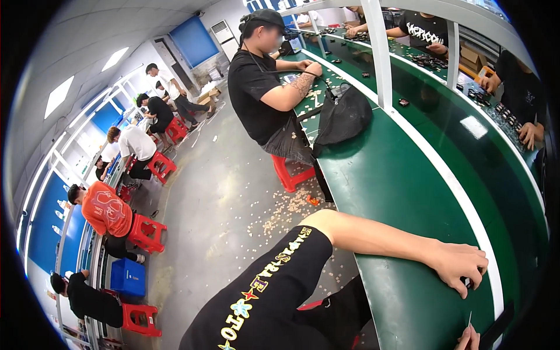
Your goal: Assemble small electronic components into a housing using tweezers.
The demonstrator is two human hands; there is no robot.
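My left arm, in a black sleeve with colourful print, reaches over the green bench [402, 286]. At its far end my left hand [458, 265] is closed, fingers curled down, on a small black object [466, 282]; most of that object is hidden under the fingers. At the lower right edge, only the fingertips of my right hand [468, 339] show. They pinch a thin, pale, pointed strip [470, 318], which stands upright from them; its exact kind cannot be made out.
A white rail [449, 175] divides the bench from the green conveyor belt [466, 151]. Ahead, a co-worker in black [256, 87] sits beside a black bag [344, 116]. Small pale scraps [280, 213] litter the floor. People on red stools [149, 233] work along the left; others sit across the belt.
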